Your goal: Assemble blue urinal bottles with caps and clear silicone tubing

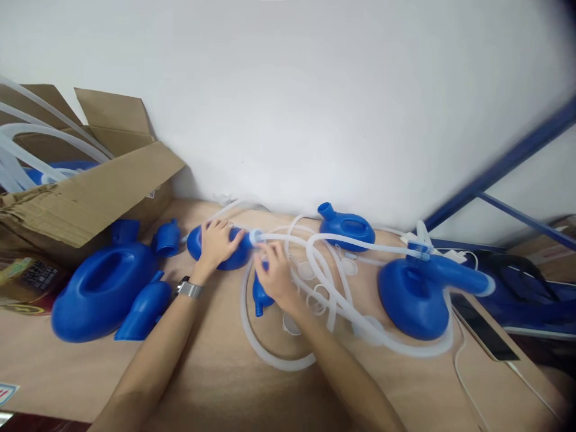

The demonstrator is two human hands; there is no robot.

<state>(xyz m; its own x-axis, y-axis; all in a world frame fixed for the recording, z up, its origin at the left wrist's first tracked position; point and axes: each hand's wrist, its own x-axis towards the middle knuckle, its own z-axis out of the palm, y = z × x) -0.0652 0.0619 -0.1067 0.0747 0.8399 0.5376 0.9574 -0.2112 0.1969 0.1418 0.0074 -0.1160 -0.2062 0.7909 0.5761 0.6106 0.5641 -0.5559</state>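
My left hand (216, 241) lies over a small blue plastic vessel (234, 257) at the back of the wooden table, fingers curled on its top. My right hand (274, 273) is closed on the translucent white tube (342, 241) where its end meets the vessel's spout (254, 237). A small blue connector (260, 298) lies just under my right hand. The tube coils across the table toward a larger blue vessel (416, 297) on the right. A metal watch (189, 289) sits on my left wrist.
An open cardboard box (90, 192) with tubes stands at the left. Near it lie a big blue vessel (101, 291) and blue funnels (146, 309). Another blue vessel (345, 226) sits by the wall. A phone (483, 327) with a white cable lies right, beside a blue metal frame (504, 165).
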